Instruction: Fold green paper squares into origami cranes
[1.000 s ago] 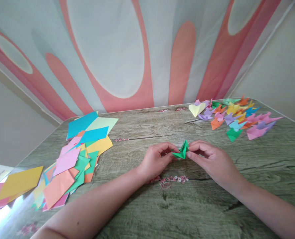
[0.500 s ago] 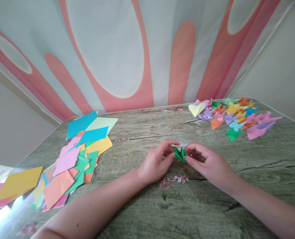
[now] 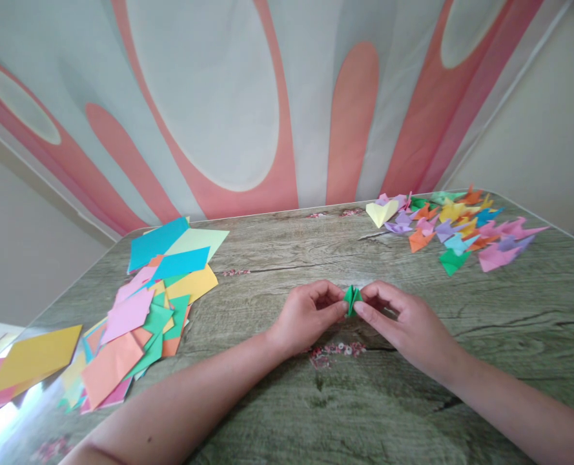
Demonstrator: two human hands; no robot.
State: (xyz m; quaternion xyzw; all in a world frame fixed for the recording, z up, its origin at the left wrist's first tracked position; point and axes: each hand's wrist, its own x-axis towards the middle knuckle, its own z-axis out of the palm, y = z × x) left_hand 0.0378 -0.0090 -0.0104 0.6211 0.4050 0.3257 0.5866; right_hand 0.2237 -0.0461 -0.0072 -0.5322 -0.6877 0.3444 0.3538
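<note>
Between my two hands is a small green folded paper point(image 3: 352, 299), narrow and standing on edge with its layers pressed close. My left hand point(image 3: 310, 314) pinches its left side between thumb and fingers. From the other side, my right hand point(image 3: 397, 316) grips the right edge with its thumb in front. The fingertips behind the paper are partly hidden. Both hands are just over the wood-patterned tabletop point(image 3: 277, 258), around the middle of the view.
Loose coloured paper sheets point(image 3: 132, 310) lie heaped on the left. A yellow sheet point(image 3: 37, 358) is at the far left edge. Several folded paper figures point(image 3: 454, 229) sit at the back right, with a pale yellow heart-shaped piece point(image 3: 382, 212) beside them. A patterned curtain point(image 3: 310, 97) hangs behind the table.
The green paper was spread in a wider V with a gap between its flaps; now it is squeezed narrower. My left fingers have closed in on it.
</note>
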